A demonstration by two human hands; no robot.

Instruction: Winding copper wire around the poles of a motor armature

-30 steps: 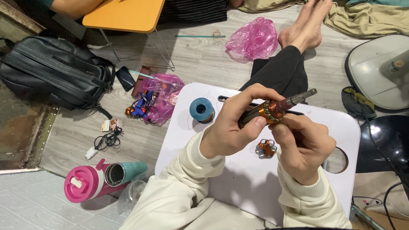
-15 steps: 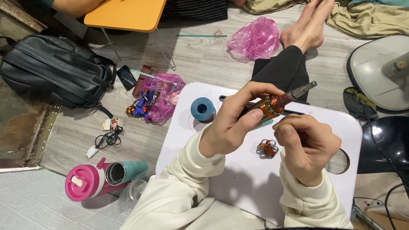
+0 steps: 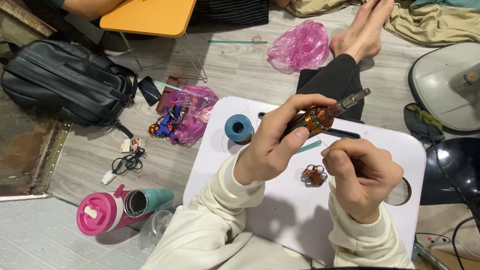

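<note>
A person seated on the floor winds fine copper wire onto a small motor rotor (image 3: 320,116) held just above the white lap table (image 3: 280,220). The left hand (image 3: 272,145) is closed around the rotor's shaft end, thumb pressed along it, while the right hand (image 3: 362,175), just right of the rotor, has its fingers pinched tight, apparently on the thin wire. The step appears to be coil winding; the next turn calls for steady tension and a guided lay. A finished copper coil piece (image 3: 314,175) rests on the table below the rotor, a blue spool (image 3: 238,128) at its left. Compared with half a second ago, the rotor's pose has barely changed.
</note>
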